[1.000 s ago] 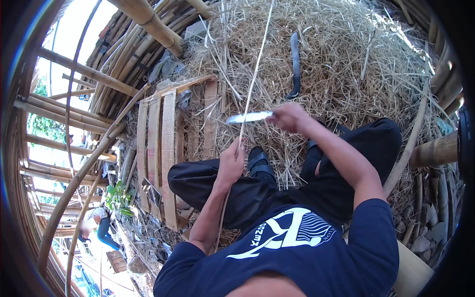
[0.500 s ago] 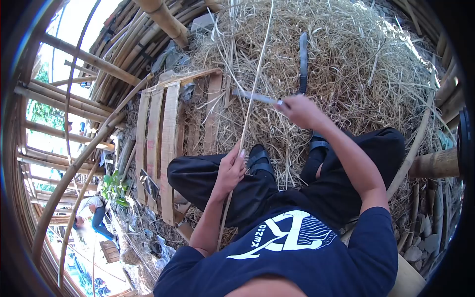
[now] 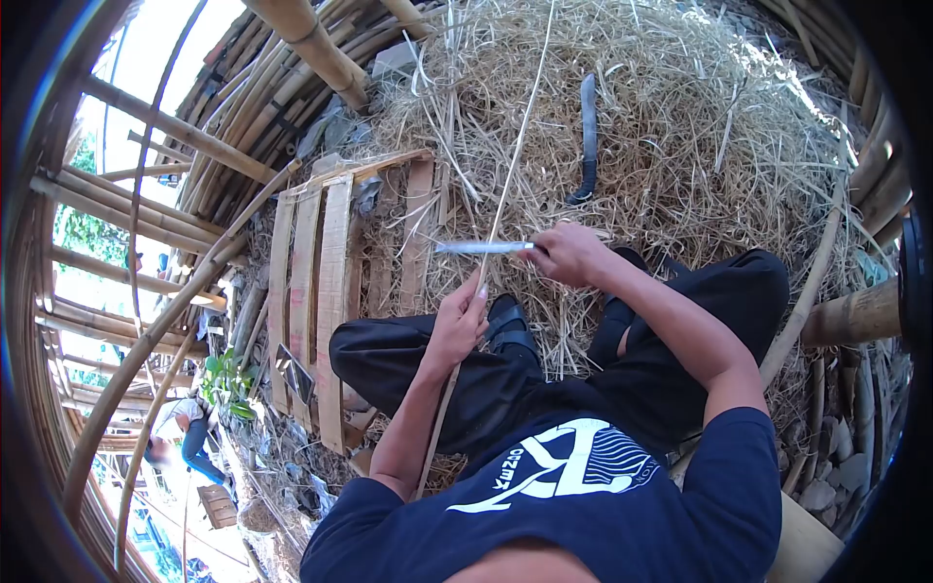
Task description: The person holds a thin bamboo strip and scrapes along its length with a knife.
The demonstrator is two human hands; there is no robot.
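A long, thin bamboo strip (image 3: 514, 160) runs from near my left arm up across the shavings. My left hand (image 3: 460, 325) is closed around it above my bent knee. In my right hand (image 3: 569, 255) is the handle of a knife (image 3: 481, 248), its blade pointing left. The blade crosses the strip just above my left hand and appears to touch it. Beyond my right hand a machete (image 3: 588, 136) with a dark wrapped handle lies on the shavings.
A wooden pallet (image 3: 335, 291) lies to the left of my knee. Pale shavings (image 3: 671, 126) cover the ground ahead. Bamboo poles (image 3: 311, 44) stand and lean around me, with another pole (image 3: 850, 316) at the right. Another person (image 3: 185, 432) is bent over at far left.
My right hand has drawn the knife down along the strip, closer to my left hand. The blade has turned to nearly level. My left hand keeps its hold.
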